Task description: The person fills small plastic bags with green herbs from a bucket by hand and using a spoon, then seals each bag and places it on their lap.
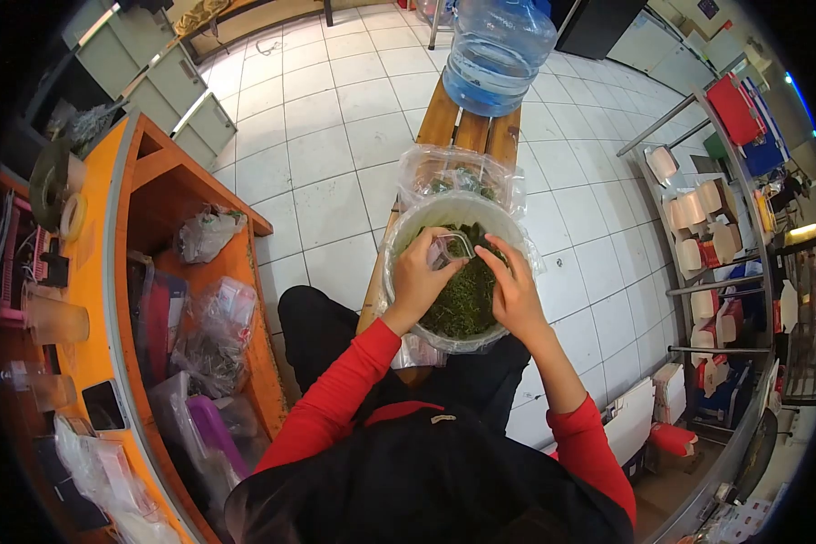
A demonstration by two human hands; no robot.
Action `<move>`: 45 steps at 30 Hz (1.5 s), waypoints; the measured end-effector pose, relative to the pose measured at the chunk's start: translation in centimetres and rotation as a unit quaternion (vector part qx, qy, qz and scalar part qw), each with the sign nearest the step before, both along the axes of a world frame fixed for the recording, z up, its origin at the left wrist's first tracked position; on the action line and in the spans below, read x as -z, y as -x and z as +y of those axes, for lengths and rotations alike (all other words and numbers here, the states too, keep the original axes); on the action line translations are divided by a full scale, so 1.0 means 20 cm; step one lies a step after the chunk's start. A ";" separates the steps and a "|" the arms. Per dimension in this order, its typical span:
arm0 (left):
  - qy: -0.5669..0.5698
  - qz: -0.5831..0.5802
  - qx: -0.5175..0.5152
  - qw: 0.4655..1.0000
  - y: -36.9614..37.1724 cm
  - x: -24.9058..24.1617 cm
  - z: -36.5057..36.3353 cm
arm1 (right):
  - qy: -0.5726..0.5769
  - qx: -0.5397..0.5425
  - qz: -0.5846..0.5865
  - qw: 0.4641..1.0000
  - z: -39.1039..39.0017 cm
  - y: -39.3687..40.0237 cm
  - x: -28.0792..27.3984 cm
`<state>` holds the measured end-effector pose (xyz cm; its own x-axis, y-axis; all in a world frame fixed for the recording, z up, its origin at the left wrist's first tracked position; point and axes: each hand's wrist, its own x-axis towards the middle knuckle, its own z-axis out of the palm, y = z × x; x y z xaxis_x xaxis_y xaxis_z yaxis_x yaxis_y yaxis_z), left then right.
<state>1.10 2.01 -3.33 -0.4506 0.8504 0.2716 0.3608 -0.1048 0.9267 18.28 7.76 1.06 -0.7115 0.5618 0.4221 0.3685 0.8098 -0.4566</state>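
My left hand point(414, 279) is closed around a small clear plastic container point(448, 250), tilted with its rim to the right. The container is over a large translucent tub point(397, 234) of chopped green herbs point(462, 304). My right hand point(519, 295) is over the tub's right side. Its fingers are apart and bent towards the container, with the fingertips close to the rim. A clear plastic bag point(422, 170) with some green bits in it lies just behind the tub. The tub sits between my knees, at the near end of a wooden bench.
A big blue water bottle point(499, 59) stands at the bench's point(472, 131) far end. To the left is an orange counter point(91, 299) with cups and a phone point(105, 405); bags fill its shelf. On the right, a metal rack point(721, 295) holds stacked food boxes point(695, 207).
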 end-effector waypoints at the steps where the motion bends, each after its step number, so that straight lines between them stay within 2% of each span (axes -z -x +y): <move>1: 0.004 -0.003 -0.001 1.000 0.00 -0.01 0.00 | 0.010 0.002 0.027 1.000 -0.01 0.03 0.00; 4: -0.026 -0.016 0.003 1.000 -0.03 -0.05 -0.02 | 0.045 0.009 0.105 0.993 -0.03 0.10 -0.01; 7: -0.104 -0.118 0.031 0.987 -0.05 -0.09 -0.03 | 0.118 0.042 0.127 0.984 0.02 0.10 0.04; 10: -0.038 -0.264 0.075 0.961 -0.02 -0.12 -0.09 | 0.334 0.095 0.294 0.891 0.00 0.15 0.03; 11: -0.053 -0.264 0.067 0.961 -0.02 -0.14 -0.10 | 0.364 0.082 0.336 0.865 -0.01 0.17 0.00; 14: -0.040 -0.347 0.022 0.937 -0.02 -0.16 -0.12 | 0.412 0.107 0.343 0.837 -0.02 0.19 0.03; 17: -0.039 -0.384 0.023 0.922 -0.02 -0.17 -0.13 | 0.372 0.132 0.280 0.875 -0.03 0.19 0.07; 20: -0.022 -0.345 0.024 0.938 0.00 -0.14 -0.14 | 0.211 0.149 0.257 0.931 -0.03 0.19 0.11; 23: -0.029 -0.340 0.020 0.940 0.02 -0.10 -0.14 | 0.128 0.122 0.200 0.964 -0.03 0.20 0.04; 26: -0.043 -0.329 0.013 0.943 0.04 -0.14 -0.16 | 0.293 0.028 0.282 0.913 -0.04 0.22 0.02; 29: -0.074 -0.269 0.041 0.959 0.04 -0.15 -0.17 | 0.327 0.034 0.266 0.906 -0.11 0.24 -0.01; 32: -0.062 -0.254 0.081 0.962 0.06 -0.18 -0.20 | 0.395 0.053 0.275 0.875 -0.13 0.22 0.00; 38: -0.007 -0.218 0.109 0.970 0.11 -0.21 -0.22 | 0.362 0.045 0.233 0.902 -0.13 0.20 -0.04; 41: -0.063 -0.118 0.066 0.989 0.07 -0.17 -0.21 | 0.333 0.044 0.237 0.911 -0.15 0.21 -0.06; 44: -0.056 -0.193 0.077 0.977 0.07 -0.20 -0.22 | 0.386 0.029 0.294 0.874 -0.16 0.22 -0.05; 45: -0.037 -0.215 0.090 0.972 0.09 -0.19 -0.21 | 0.437 0.025 0.247 0.865 -0.14 0.21 -0.07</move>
<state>-0.64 -2.20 0.43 -0.3816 0.9112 0.1555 -0.0878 -0.2032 0.9752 14.01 4.92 2.39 -0.5305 0.8451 0.0666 -0.0209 0.0655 -0.9976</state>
